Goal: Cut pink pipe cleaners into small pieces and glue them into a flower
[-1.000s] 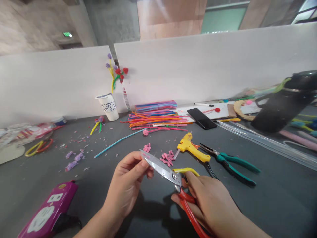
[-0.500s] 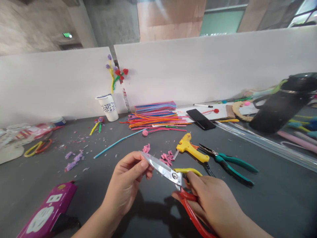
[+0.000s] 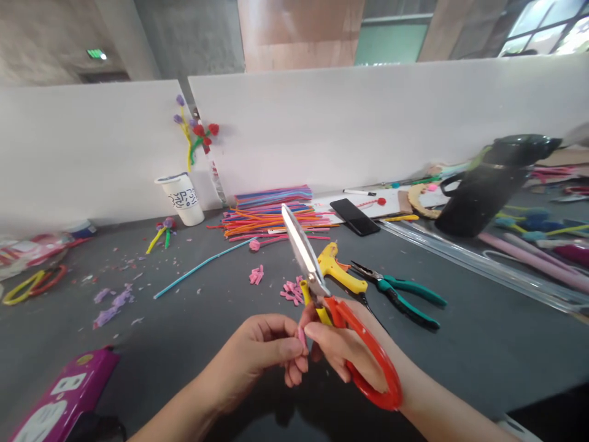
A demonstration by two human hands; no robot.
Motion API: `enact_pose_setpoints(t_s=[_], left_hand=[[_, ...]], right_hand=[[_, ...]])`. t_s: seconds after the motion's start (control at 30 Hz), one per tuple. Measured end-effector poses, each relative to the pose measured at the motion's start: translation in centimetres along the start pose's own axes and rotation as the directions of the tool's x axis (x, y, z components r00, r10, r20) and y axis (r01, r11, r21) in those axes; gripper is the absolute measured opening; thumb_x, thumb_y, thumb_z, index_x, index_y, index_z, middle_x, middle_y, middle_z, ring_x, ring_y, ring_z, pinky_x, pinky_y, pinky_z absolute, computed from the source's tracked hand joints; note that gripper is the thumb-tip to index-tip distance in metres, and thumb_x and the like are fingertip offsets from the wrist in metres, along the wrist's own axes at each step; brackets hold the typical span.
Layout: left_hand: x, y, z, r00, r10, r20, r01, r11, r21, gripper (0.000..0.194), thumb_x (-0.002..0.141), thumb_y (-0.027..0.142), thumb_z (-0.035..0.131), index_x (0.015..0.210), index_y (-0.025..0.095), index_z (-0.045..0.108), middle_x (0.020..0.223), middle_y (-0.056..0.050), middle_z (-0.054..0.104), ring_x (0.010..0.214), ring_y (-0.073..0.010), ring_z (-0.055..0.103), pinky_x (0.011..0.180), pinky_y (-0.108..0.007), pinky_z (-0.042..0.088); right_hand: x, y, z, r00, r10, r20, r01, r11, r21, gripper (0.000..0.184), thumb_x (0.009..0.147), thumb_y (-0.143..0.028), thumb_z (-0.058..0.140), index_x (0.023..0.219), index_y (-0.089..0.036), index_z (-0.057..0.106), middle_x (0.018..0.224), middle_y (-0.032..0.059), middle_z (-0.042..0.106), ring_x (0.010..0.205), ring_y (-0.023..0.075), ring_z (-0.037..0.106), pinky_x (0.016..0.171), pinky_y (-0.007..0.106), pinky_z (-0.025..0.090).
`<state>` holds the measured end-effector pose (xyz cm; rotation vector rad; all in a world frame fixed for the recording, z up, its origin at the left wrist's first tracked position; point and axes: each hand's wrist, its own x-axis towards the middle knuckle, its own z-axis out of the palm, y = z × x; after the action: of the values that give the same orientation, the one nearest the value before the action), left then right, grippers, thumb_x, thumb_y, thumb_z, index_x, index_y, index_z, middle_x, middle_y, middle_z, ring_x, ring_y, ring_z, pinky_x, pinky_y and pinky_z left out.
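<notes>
Between the fingertips of my left hand [image 3: 262, 347] is a small pink fuzzy piece [image 3: 302, 338], pinched close to my right fingers. My right hand [image 3: 343, 347] carries scissors [image 3: 314, 276] with one red and one yellow handle; the blades are together and point up and away. My right thumb and forefinger meet at the pink piece, though whether they grip it is unclear. Beyond my hands, two small heaps of cut pink pieces [image 3: 293, 291] lie on the dark table [image 3: 202, 331]. A yellow glue gun [image 3: 345, 273] rests just behind the scissors.
Green-handled pliers [image 3: 405, 291] and a phone [image 3: 354, 217] lie to the right. Bundled pipe cleaners [image 3: 271, 218] sit at the back, near a paper cup [image 3: 184, 199]. A black jug [image 3: 488, 190] stands far right; a purple power strip [image 3: 69, 393] is at left. A white partition [image 3: 322, 129] rises behind.
The scissors have swung from pointing left at my left fingertips to pointing upward. My right hand has come in to meet my left hand at the pink piece. The view has shifted right.
</notes>
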<state>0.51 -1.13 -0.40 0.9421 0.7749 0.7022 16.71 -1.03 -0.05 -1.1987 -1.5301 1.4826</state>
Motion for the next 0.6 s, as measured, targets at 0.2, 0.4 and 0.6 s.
enact_pose_setpoints(t_s=[0.2, 0.4, 0.6], left_hand=[[0.1, 0.1, 0.0, 0.999, -0.025, -0.03, 0.028, 0.994, 0.105, 0.009, 0.071, 0.019, 0.063, 0.067, 0.011, 0.063, 0.058, -0.002, 0.06, 0.048, -0.0086, 0.053, 0.05, -0.021, 0.041], [0.0, 0.3, 0.4, 0.957, 0.205, -0.207, -0.081, 0.869, 0.487, 0.01, 0.07, 0.022, 0.061, 0.074, 0.013, 0.065, 0.067, -0.003, 0.062, 0.063, -0.0138, 0.055, 0.06, -0.024, 0.042], [0.1, 0.0, 0.7, 0.921, 0.26, -0.29, -0.063, 0.835, 0.547, 0.006, 0.069, 0.019, 0.059, 0.068, 0.014, 0.063, 0.062, -0.002, 0.062, 0.059, -0.0147, 0.056, 0.057, -0.025, 0.042]], right_hand=[[-0.1, -0.9, 0.1, 0.995, 0.097, 0.031, -0.095, 0.994, -0.047, 0.005, 0.073, -0.022, 0.047, 0.069, -0.019, 0.047, 0.046, -0.01, 0.046, 0.029, 0.0021, 0.034, 0.029, 0.012, 0.023], [-0.2, -0.3, 0.5, 0.993, -0.001, -0.119, -0.019, 0.986, -0.164, 0.012, 0.067, -0.015, 0.049, 0.061, -0.019, 0.04, 0.049, -0.0098, 0.036, 0.037, 0.0035, 0.035, 0.036, 0.015, 0.025], [0.0, -0.1, 1.0, 0.99, -0.045, -0.136, 0.015, 0.977, -0.215, 0.012, 0.072, -0.022, 0.046, 0.063, -0.02, 0.039, 0.05, -0.009, 0.033, 0.041, 0.0057, 0.033, 0.041, 0.018, 0.027]])
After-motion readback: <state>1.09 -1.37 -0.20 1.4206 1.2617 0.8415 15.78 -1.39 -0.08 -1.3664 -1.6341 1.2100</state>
